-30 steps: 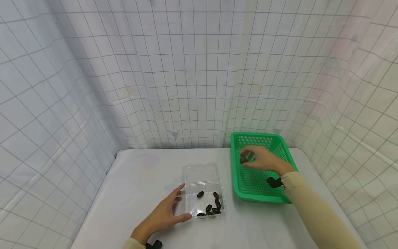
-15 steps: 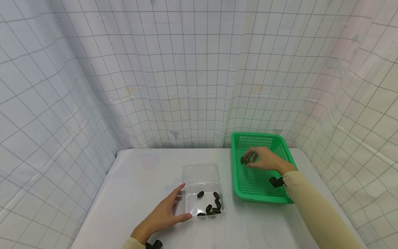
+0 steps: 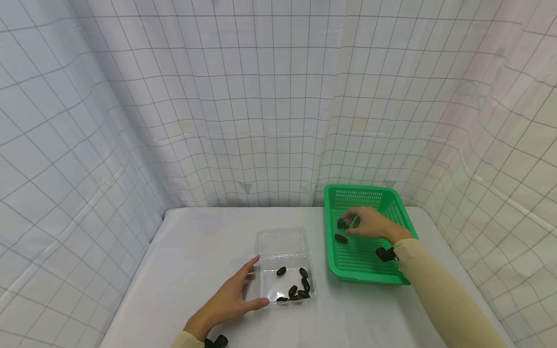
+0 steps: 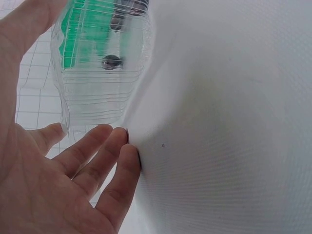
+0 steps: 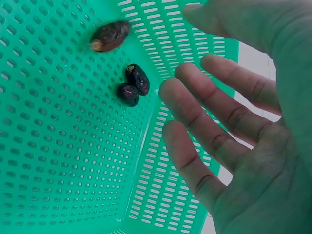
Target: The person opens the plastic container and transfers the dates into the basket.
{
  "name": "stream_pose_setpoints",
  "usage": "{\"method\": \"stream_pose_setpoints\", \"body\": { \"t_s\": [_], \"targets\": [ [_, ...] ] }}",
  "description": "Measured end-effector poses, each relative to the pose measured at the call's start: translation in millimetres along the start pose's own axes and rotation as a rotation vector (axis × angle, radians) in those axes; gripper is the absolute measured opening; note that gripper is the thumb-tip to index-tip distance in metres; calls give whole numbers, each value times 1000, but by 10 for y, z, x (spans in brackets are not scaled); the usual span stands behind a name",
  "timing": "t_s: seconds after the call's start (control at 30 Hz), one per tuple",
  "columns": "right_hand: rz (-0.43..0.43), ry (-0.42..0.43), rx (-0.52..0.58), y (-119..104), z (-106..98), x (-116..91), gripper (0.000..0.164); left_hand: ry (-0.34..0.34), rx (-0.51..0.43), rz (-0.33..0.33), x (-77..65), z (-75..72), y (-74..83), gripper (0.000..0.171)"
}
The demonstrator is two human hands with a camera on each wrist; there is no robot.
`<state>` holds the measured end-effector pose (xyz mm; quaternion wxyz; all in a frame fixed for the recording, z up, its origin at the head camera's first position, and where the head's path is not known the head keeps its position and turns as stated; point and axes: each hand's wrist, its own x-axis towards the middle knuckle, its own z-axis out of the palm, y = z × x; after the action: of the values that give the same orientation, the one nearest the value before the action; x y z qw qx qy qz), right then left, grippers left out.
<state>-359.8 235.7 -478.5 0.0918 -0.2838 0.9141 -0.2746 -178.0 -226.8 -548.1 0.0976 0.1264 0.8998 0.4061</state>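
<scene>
My right hand hovers inside the green plastic basket, its fingers spread and holding nothing in the right wrist view. Near its fingertips lie two dark brown dates, side by side on the basket floor. A third date rests apart from them. On the table a clear plastic clamshell box stands with its lid folded back. Several dates are inside, mostly along the right and front sides. My left hand touches the box's left side, thumb at the front corner and fingers loosely extended.
A white-covered table carries both containers, with the basket at the back right. White grid-patterned curtains enclose the table at the back and on both sides.
My right hand has let go of the dates it held and shifted slightly to the right. One date now lies nearer the basket's front, apart from the other two. The left hand stays put.
</scene>
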Motion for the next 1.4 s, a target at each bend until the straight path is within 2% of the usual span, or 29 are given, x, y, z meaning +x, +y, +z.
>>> {"method": "stream_pose_setpoints", "body": {
  "t_s": [0.6, 1.07, 1.4],
  "targets": [
    [-39, 23, -41, -181, -9, -86, 39, -3, -2, -23, -1, 2, 3, 121],
    [-157, 83, -84, -582, 13, -125, 34, -7, -5, 2, 27, -6, 2, 121],
    [-209, 119, -160, -812, 204, -116, 27, -19, -23, -10, 7, -18, 0, 121]
  ]
}}
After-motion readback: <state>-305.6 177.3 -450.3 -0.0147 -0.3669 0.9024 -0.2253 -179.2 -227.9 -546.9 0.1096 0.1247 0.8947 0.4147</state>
